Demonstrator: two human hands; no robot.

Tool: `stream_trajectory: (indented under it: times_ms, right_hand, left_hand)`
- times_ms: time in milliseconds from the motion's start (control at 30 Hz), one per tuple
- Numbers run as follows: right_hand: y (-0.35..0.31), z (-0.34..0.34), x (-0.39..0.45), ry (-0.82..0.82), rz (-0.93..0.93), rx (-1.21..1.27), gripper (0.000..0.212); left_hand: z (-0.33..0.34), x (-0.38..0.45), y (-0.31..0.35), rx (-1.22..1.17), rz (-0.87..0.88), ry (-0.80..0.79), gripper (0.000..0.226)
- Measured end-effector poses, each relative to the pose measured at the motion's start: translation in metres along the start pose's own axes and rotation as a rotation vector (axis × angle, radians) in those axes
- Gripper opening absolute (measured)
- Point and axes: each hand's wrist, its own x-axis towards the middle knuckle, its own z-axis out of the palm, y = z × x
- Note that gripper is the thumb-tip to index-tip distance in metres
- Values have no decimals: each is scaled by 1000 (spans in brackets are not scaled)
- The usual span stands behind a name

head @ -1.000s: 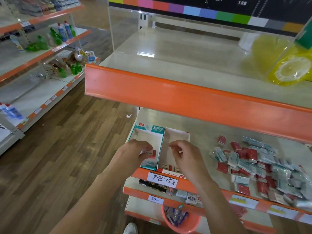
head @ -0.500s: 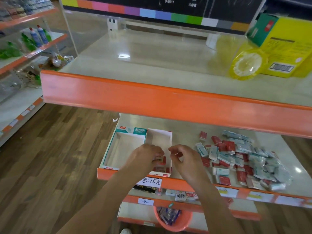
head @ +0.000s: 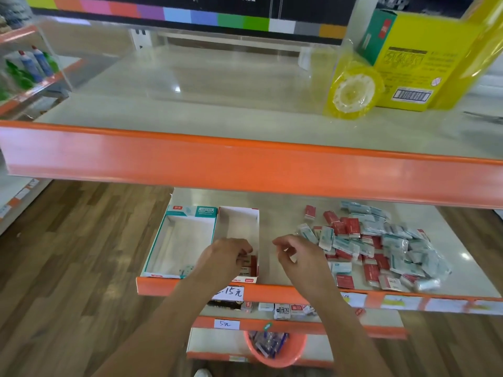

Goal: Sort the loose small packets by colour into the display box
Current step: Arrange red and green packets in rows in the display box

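The fingers (head: 246, 247) of the left hand (head: 226, 258) are curled down into the red-edged box (head: 239, 227), at its near end, touching the red packets (head: 249, 263) stacked there. I cannot tell if they pinch a packet or only press on it. The fingers (head: 281, 244) of the right hand (head: 300, 258) are loosely bent and hold nothing; this hand hovers over the shelf (head: 285, 208), between the box and the pile.

The red-edged box sits right beside a teal-edged box (head: 181, 240), side touching side. The teal one has one small pale packet (head: 186, 270) at its near edge (the rest of it is bare white inside).

To the right lies the pile of loose packets (head: 381, 243), red ones and pale blue-green ones all mixed up. One red packet (head: 310, 211) lies a little apart at the far left of the pile.

The shelf has an orange front strip (head: 163, 286) with a handwritten price tag (head: 230, 292). Lower down is an orange basket (head: 275, 349). On the shelf above stand a yellow box (head: 419, 63) and a yellow tape roll (head: 352, 91).
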Motion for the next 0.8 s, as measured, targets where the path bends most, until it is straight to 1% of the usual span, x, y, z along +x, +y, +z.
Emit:
stream_trajectory:
  times_ms: [133, 233, 367, 400, 500, 600, 667, 733, 800]
  right_hand:
    - [9, -1, -1, 11, 2, -9, 20]
    - [20, -4, -5, 23, 32, -7, 22]
    - [33, -12, -10, 41, 74, -44, 20]
    - [36, -14, -11, 45, 94, -54, 20]
    - [46, -21, -14, 111, 156, -82, 25]
    - [52, -28, -16, 127, 220, -100, 39]
    - [55, -29, -17, 107, 208, -120, 44]
    - [58, -28, -18, 107, 171, -159, 45]
    - [58, -27, -19, 98, 152, -197, 42]
  left_hand:
    - [2, 1, 6, 70, 45, 55, 28]
    - [5, 2, 21, 66, 99, 141, 23]
    - [10, 8, 40, 50, 130, 292, 17]
    - [13, 10, 44, 44, 139, 305, 16]
    - [24, 14, 57, 40, 170, 272, 19]
    - [39, 17, 67, 26, 210, 222, 21]
    - [49, 19, 75, 41, 248, 159, 24]
    - [57, 22, 81, 51, 269, 112, 29]
    - [65, 25, 82, 24, 266, 111, 35]
